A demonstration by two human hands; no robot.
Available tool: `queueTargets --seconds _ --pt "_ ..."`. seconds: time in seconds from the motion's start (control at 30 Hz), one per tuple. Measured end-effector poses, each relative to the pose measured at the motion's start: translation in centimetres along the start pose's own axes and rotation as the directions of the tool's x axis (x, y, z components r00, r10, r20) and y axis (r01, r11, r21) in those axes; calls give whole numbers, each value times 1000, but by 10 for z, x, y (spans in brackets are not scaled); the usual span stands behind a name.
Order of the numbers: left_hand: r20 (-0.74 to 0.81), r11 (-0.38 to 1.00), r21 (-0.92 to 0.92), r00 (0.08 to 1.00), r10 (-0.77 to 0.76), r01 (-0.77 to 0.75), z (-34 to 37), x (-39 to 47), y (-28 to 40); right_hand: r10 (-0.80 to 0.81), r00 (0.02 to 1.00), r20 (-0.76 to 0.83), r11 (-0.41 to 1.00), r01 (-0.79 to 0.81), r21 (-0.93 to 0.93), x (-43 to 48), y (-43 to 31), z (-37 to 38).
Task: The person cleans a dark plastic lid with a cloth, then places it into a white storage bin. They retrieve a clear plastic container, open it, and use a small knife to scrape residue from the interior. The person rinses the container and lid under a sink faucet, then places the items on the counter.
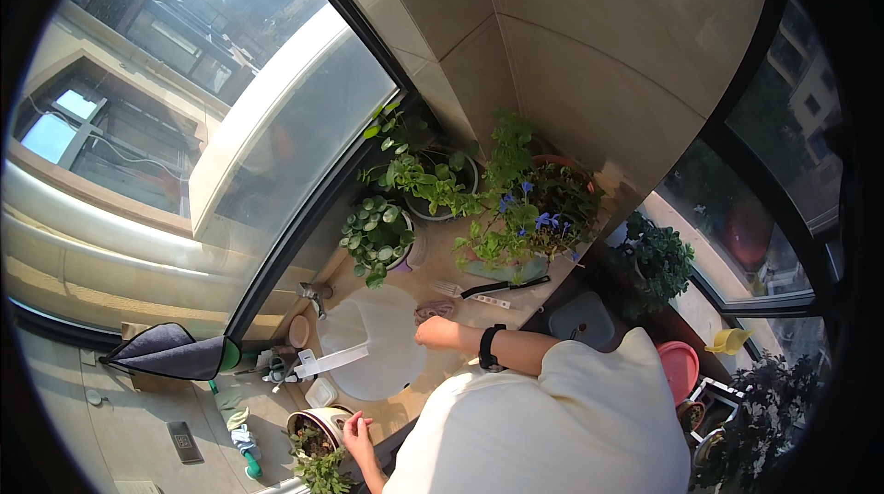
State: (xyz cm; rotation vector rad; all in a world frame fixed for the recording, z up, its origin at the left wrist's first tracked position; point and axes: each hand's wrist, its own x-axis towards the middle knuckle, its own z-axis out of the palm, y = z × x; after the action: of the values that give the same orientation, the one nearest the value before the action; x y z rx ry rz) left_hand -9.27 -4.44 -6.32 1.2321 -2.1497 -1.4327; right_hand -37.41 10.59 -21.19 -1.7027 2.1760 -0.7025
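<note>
My right hand (436,333), with a black watch on its wrist, is at the right rim of a round white basin (387,349). Its curled fingers touch a bunched brown cloth (436,312) on the counter; whether they grip it is unclear. Near the front edge, my left hand (357,430) is beside a cream plant pot (331,419), fingers loosely bent and nothing visible in them. A long white plastic strip (338,360) lies across the basin's left side, below the metal faucet (314,297). Beyond the cloth lie a black-handled tool (504,285) and a white perforated strip (492,301).
Potted green plants (376,235) and a blue-flowered plant (542,218) stand along the back wall. A small white dish (320,393) sits left of the basin. A grey folded cloth (173,350) hangs by the window at left. A grey bin (582,320) stands at right.
</note>
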Motion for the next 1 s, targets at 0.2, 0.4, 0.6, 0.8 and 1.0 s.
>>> queueTargets --seconds 0.2,0.4,0.6,0.8,1.0 --pt "2 998 54 1000 16 -16 7 18 16 -17 1000 -10 994 16 -104 3 -6 -14" --pt "17 988 128 996 87 -89 3 39 34 -189 980 -54 975 181 -127 14 -7 -32" --pt "21 981 168 995 96 -99 4 41 41 -210 977 -45 967 200 -157 25 -15 -42" --pt "36 981 184 998 51 -57 6 39 42 -165 985 42 983 168 -77 33 -24 -41" --pt "32 975 210 997 63 -69 4 42 51 -181 981 73 979 187 -85 41 -35 -45"
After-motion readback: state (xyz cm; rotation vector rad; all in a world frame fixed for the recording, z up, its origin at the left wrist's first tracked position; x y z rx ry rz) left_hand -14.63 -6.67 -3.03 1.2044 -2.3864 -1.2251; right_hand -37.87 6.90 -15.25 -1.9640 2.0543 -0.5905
